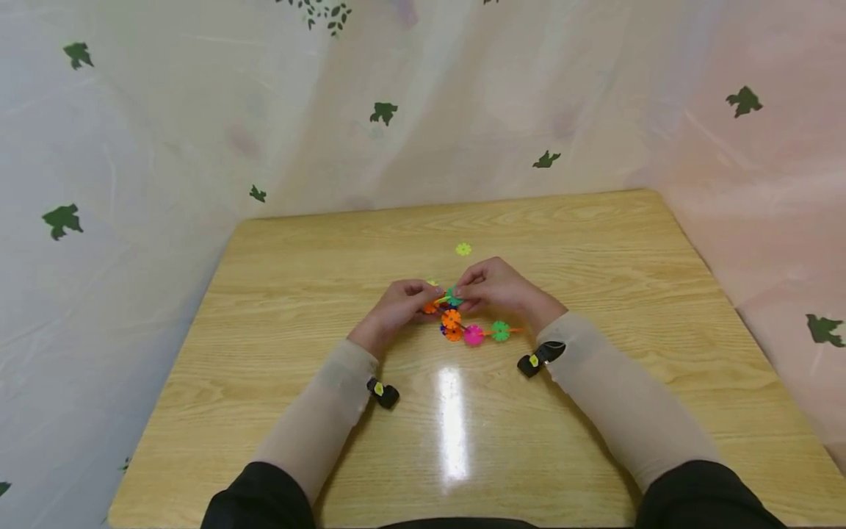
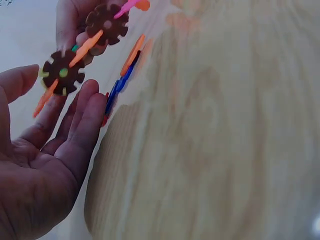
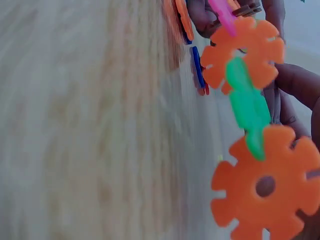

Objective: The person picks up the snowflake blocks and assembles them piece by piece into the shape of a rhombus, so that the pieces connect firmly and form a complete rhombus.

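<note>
Both hands hold a chain of slotted plastic snowflake discs above the table. In the head view my left hand (image 1: 400, 303) pinches the chain's left part, by an orange disc. Opposite it, my right hand (image 1: 499, 283) pinches a teal-green disc (image 1: 453, 297) between thumb and fingers. Below the hands, the chain runs through an orange disc (image 1: 452, 317), a pink disc (image 1: 474, 336) and a green disc (image 1: 500, 330). The left wrist view shows brown discs (image 2: 62, 73) joined by an edge-on orange disc (image 2: 86, 49). An orange disc (image 3: 265, 184) hangs close to the right wrist camera.
A loose yellow disc (image 1: 463, 249) lies on the wooden table (image 1: 317, 264) beyond the hands. Blue discs (image 2: 116, 91) lie under the chain. A pale curtain with green leaf shapes (image 1: 383, 112) surrounds the table's far side.
</note>
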The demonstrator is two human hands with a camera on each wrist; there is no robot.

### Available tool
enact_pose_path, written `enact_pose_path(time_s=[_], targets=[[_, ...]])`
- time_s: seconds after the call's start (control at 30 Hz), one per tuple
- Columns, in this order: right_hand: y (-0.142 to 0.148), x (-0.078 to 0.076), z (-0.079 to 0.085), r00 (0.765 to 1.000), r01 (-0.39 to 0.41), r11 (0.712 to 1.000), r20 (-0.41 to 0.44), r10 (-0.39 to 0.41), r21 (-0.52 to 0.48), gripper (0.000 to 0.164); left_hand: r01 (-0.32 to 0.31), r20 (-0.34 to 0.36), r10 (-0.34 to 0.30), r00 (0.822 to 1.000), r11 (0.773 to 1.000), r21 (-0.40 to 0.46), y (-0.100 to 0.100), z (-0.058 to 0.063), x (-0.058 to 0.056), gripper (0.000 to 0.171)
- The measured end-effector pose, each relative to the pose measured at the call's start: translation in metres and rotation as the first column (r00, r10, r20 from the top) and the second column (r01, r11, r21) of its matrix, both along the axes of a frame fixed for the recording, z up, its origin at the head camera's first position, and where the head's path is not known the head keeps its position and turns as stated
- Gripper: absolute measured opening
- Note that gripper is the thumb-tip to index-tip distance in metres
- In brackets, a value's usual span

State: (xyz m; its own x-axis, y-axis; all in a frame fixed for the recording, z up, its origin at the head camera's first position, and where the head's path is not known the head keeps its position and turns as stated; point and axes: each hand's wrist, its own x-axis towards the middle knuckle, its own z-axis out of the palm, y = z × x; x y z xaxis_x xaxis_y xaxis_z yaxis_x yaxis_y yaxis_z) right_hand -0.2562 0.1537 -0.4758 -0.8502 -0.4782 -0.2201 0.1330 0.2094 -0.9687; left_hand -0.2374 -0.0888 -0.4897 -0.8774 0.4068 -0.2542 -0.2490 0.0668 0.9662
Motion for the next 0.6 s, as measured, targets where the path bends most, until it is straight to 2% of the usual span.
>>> enact_pose_path(time_s=[0.1,0.2,0.3,0.37,0.47,0.6], targets=[[-0.004,0.0,0.001,1.0,-0.028,1.0,-0.009,0.028,0.01,0.016,0.026,-0.039,-0.027,0.999,0.999,-0.019,0.002,0.0,0.001,0.026],[-0.005,-0.002,0.002,0.997,-0.073,0.997,-0.012,0.073,0.027,0.017,0.033,-0.049,-0.034,0.998,0.999,-0.018,0.0,0.0,0.001,0.022],[-0.004,-0.008,0.005,0.993,-0.1,0.992,-0.057,0.105,0.077,0.02,0.043,-0.039,-0.044,0.998,0.999,-0.025,-0.003,-0.001,0.0,0.018],[-0.002,-0.012,0.006,0.987,-0.094,0.985,-0.117,0.11,0.142,0.02,0.051,-0.039,-0.053,0.998,0.998,-0.046,-0.004,-0.002,-0.001,0.017],[-0.003,-0.019,0.006,0.97,-0.064,0.961,-0.21,0.123,0.267,0.019,0.053,-0.046,-0.057,0.997,0.995,-0.084,-0.006,-0.001,-0.002,0.015],[-0.009,-0.024,0.006,0.927,-0.074,0.894,-0.3,0.225,0.441,0.022,0.05,-0.057,-0.056,0.997,0.994,-0.102,-0.006,-0.001,-0.002,0.014]])
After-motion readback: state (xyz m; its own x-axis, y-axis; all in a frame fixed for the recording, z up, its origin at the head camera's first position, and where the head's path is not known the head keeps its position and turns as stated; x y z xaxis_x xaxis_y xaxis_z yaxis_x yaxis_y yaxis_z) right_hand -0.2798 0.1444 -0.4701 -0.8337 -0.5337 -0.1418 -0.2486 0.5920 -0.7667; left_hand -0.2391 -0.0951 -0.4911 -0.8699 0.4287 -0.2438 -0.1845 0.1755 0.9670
